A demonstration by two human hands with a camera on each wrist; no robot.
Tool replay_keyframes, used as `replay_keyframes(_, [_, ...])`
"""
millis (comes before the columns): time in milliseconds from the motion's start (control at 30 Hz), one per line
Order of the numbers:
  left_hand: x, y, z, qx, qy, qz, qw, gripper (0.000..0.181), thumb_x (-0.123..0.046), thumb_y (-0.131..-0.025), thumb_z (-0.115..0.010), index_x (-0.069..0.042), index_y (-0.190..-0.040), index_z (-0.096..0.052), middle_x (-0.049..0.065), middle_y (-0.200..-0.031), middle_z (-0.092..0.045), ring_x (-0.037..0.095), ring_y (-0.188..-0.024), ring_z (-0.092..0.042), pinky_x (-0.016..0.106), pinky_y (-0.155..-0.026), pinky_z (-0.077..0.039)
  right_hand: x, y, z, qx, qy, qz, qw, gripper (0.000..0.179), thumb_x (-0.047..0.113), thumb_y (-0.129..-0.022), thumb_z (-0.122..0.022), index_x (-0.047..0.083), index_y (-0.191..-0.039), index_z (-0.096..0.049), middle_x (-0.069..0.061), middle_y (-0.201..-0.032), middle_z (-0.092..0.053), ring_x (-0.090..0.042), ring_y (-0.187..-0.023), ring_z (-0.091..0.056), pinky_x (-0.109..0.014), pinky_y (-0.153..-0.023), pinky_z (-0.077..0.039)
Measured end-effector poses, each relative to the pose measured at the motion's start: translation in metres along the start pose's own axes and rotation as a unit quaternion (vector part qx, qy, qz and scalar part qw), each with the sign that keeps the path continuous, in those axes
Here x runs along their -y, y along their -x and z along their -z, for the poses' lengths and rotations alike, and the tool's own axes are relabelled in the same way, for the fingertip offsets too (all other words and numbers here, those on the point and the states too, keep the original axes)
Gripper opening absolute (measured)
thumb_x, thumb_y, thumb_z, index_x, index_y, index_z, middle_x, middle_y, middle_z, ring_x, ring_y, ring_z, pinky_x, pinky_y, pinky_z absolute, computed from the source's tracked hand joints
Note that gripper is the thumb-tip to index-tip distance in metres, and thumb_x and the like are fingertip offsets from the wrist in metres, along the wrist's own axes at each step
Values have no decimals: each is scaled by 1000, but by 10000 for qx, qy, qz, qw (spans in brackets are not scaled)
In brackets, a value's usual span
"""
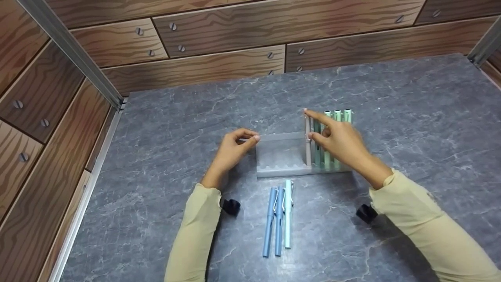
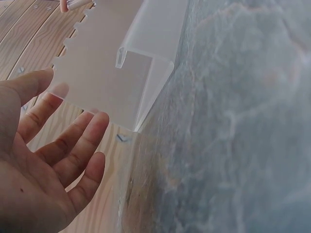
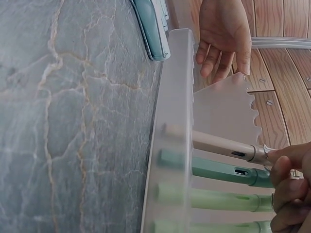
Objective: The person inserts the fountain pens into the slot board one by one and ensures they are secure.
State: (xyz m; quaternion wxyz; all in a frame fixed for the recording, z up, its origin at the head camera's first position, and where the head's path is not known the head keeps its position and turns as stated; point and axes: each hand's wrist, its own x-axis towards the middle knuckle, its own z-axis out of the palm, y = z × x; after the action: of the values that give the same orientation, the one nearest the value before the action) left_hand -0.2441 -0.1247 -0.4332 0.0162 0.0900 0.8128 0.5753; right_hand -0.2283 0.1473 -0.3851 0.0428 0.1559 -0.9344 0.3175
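A frosted clear pen stand [image 1: 280, 171] with notched edges rests on the grey marbled table. At its upper left corner, my left hand [image 1: 231, 150] pinches the panel between thumb and forefinger; the other fingers spread behind it in the left wrist view. My right hand [image 1: 346, 141] holds a pinkish-beige pen [image 3: 223, 145] upright in the stand, forefinger on its top end and thumb at the clip. Its lower end sits behind the front lip. Beside it stand a dark green pen [image 3: 218, 172] and light green pens [image 1: 327, 157], partly covered by my right hand.
In front of the stand lie two blue pens [image 1: 269, 223] and a pale aqua pen [image 1: 288, 223], side by side with clips facing right. Wood-patterned panels [image 1: 219, 35] wall the back and left of the table. Black straps [image 1: 231, 206] hang by both wrists.
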Motion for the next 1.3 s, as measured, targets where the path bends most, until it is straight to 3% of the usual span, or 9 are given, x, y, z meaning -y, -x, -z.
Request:
replay_keyframes(233, [-1, 0, -1, -9, 2, -12, 10000, 22, -19, -91, -67, -2, -106, -70, 16, -102, -70, 27, -87, -69, 34, -75, -57, -2, 4, 0, -164, -217, 83, 9996, 59, 18, -93, -63, 27, -147, -40, 3, -49, -44, -6, -40, -34, -19, -38, -28])
replay_keyframes(500, [-1, 2, -1, 98, 133, 26, 9999, 23, -19, -92, -65, -2, -107, -69, 17, -104, -69, 36, -92, -68, 43, -80, -57, -3, 18, -4, -292, -544, 372, 9974, 55, 15, -92, -66, 15, -143, -46, -6, -67, -60, -4, -46, -40, -19, -41, -35])
replay_keyframes(867, [0, 1, -2, 47, 138, 44, 9999, 23, -18, -92, -66, -1, -107, -70, 17, -103, -69, 34, -91, -68, 42, -79, -57, 2, 39, -13, 403, -1459, 431, 9875, 56, 17, -87, -72, 5, -137, -49, -4, -82, -56, -10, -63, -52, -20, -56, -46])
replay_keyframes(1300, [-1, 1, -1, 22, 193, 108, 9998, 23, -18, -92, -66, -1, -107, -69, 16, -103, -69, 36, -92, -68, 42, -80, -56, 0, 56, -26, 1491, -1839, 411, 9707, 66, 23, -80, -76, 4, -137, -48, -14, -98, -60, -9, -79, -55, -19, -69, -50])
